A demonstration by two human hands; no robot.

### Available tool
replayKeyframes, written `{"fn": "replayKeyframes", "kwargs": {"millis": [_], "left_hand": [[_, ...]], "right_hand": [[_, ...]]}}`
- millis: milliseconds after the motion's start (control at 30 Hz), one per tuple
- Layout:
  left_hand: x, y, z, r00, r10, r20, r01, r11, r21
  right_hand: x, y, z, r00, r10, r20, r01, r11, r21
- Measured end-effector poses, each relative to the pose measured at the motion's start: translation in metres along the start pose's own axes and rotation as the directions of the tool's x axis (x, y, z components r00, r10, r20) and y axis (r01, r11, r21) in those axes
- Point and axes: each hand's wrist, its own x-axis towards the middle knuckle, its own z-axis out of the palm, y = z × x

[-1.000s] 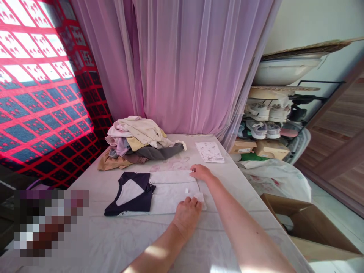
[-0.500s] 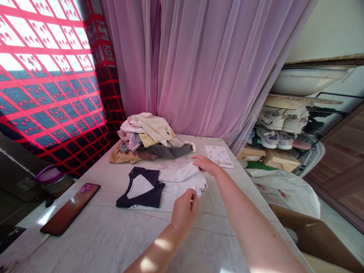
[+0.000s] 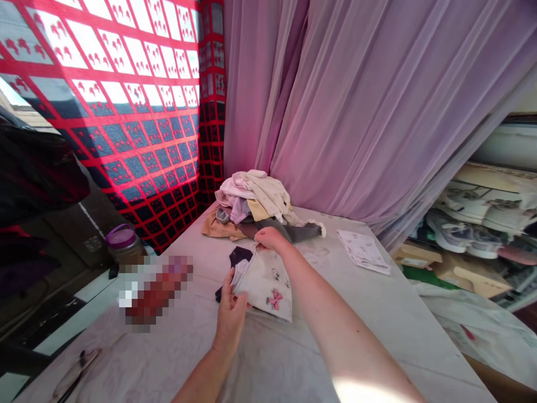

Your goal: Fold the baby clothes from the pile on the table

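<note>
A small white shirt (image 3: 268,282) with dark navy sleeves and a pink bow print lies partly folded over on the table (image 3: 356,313). My left hand (image 3: 232,313) pinches its near left edge. My right hand (image 3: 269,238) grips its far edge, close to the pile of clothes (image 3: 255,202). The navy sleeve (image 3: 238,256) shows between my two hands.
A folded white printed cloth (image 3: 363,250) lies to the right on the table. A blurred-out object (image 3: 153,291) sits at the left, with a purple-lidded jar (image 3: 121,242) behind it. Pink curtains (image 3: 356,112) hang at the back; shoes on a rack (image 3: 474,218) stand at the right.
Both hands lifted the shirt's right end and carried it left over the navy part, folding it in half. The view has turned to the left.
</note>
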Motion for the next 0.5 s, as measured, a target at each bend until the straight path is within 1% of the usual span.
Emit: {"fn": "replayKeyframes", "kwargs": {"millis": [67,133,233,300,400,433,500], "left_hand": [[0.008,0.004,-0.02,0.999,-0.049,-0.015,0.05,0.991,0.121],[0.017,0.008,-0.036,0.996,-0.085,-0.023,0.088,0.957,0.277],[0.03,0.013,-0.054,0.992,-0.127,0.026,0.095,0.849,0.52],[0.037,0.015,-0.062,0.988,-0.145,0.055,0.081,0.784,0.615],[0.043,0.016,-0.068,0.987,-0.124,0.1,0.025,0.738,0.674],[0.044,0.017,-0.068,0.987,-0.108,0.117,-0.001,0.73,0.684],[0.046,0.018,-0.069,0.986,-0.084,0.143,-0.039,0.718,0.695]], "right_hand": [[0.007,-0.011,0.019,1.0,0.002,0.013,-0.001,0.996,-0.093],[0.012,-0.018,0.035,1.0,0.007,0.023,-0.003,0.987,-0.159],[0.019,-0.021,0.055,0.999,0.014,0.032,-0.007,0.982,-0.189],[0.023,-0.019,0.066,0.999,0.006,0.043,0.001,0.986,-0.164],[0.025,-0.01,0.072,0.999,-0.016,0.046,0.02,0.996,-0.089],[0.024,-0.005,0.07,0.999,-0.023,0.034,0.025,0.997,-0.068],[0.019,0.009,0.058,0.999,-0.03,-0.025,0.029,0.999,-0.046]]}}
